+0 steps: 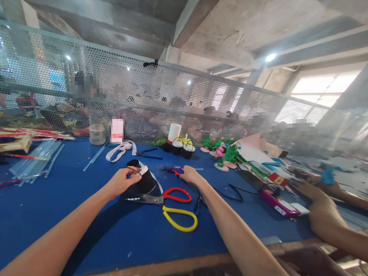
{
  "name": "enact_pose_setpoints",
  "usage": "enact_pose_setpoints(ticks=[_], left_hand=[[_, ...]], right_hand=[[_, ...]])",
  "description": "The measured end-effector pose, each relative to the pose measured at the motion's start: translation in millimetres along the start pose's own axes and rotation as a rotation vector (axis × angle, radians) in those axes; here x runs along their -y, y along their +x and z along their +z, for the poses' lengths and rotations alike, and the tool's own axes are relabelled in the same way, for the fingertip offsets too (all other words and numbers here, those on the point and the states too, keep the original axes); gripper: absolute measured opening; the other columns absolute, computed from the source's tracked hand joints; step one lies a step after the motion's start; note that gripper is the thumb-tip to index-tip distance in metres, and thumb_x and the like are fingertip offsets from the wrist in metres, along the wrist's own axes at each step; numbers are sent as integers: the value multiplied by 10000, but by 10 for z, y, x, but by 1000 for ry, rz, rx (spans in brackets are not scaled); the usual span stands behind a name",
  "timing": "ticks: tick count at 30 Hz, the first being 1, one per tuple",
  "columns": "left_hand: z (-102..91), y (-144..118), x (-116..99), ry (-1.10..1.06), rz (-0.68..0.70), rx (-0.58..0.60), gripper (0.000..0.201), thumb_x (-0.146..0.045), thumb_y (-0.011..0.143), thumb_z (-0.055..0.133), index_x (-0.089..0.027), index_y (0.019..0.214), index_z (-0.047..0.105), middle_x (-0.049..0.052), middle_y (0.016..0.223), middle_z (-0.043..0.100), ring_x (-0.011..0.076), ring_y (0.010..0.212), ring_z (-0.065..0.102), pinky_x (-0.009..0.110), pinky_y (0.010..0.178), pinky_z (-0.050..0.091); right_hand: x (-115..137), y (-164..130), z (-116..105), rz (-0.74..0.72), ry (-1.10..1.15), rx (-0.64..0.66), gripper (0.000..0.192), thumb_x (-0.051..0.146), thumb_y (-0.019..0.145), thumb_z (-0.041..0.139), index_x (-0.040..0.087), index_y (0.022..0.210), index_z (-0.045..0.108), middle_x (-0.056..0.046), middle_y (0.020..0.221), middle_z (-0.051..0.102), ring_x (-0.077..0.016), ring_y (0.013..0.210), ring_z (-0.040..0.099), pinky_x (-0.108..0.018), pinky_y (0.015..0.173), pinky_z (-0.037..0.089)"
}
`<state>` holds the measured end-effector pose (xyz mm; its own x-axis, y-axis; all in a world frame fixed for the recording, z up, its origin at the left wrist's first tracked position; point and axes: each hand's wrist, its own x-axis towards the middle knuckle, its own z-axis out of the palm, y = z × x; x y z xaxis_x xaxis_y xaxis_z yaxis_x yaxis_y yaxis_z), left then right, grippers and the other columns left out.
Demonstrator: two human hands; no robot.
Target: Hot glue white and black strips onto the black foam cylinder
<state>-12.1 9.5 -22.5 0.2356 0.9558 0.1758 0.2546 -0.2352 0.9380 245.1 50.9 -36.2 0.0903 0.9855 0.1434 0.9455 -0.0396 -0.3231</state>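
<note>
We see the left hand [122, 180] curled around a small black cup [145, 181] with a white rim, thumb and fingers pinching its thin wire handle; the cup rests on the blue bench [68, 216], near the middle. The right hand [190, 174] lies just right of the cup, fingers closed on a purple and red tool [173, 169] flat on the bench. Scissors [170, 203] with one red and one yellow loop lie just in front of both hands, blades pointing left under the cup. Further back stand two more black cups [182, 148] beside a white roll [174, 132]. At the right edge another person's hand [323, 213] rests near a pink device [280, 205].
</note>
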Motion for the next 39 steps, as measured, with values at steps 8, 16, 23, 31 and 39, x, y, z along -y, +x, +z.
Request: enact_pose_setpoints(ticks=[8,16,23,31,39], left_hand=[[-29,-1,-10,142,159,-46,243,-370,580,583,-151,683,613,87,864,647,241,869,567,343,823,400],[69,2,62,142,67,-74,336,-436,555,600,-134,703,621,64,810,646,216,753,560,327,735,419],[107,-53,25,-8,-4,23,288,-407,588,604,-137,688,609,35,725,627,187,706,553,303,684,416],[88,-38,23,118,9,-44,268,-395,613,567,-139,681,604,28,736,621,189,717,545,296,684,401],[113,-41,30,132,8,-38,272,-391,616,559,-135,698,603,35,734,625,193,716,541,297,684,399]], right_hand=[[228,-202,-329,8,592,-48,182,146,623,500,114,797,544,8,602,577,-95,485,511,-201,474,384],[393,-598,-325,-190,821,43,220,336,650,550,146,749,497,-3,598,578,-120,501,543,-235,485,430],[379,-717,-294,-268,388,-300,221,344,699,499,148,756,583,-70,656,634,-206,643,598,-296,631,449],[377,-731,-301,-220,680,-260,244,371,691,508,138,695,583,-29,529,593,-160,478,559,-270,518,455],[63,-530,-519,-65,431,-1022,285,381,724,487,133,841,563,-103,822,615,-195,774,575,-303,722,442]])
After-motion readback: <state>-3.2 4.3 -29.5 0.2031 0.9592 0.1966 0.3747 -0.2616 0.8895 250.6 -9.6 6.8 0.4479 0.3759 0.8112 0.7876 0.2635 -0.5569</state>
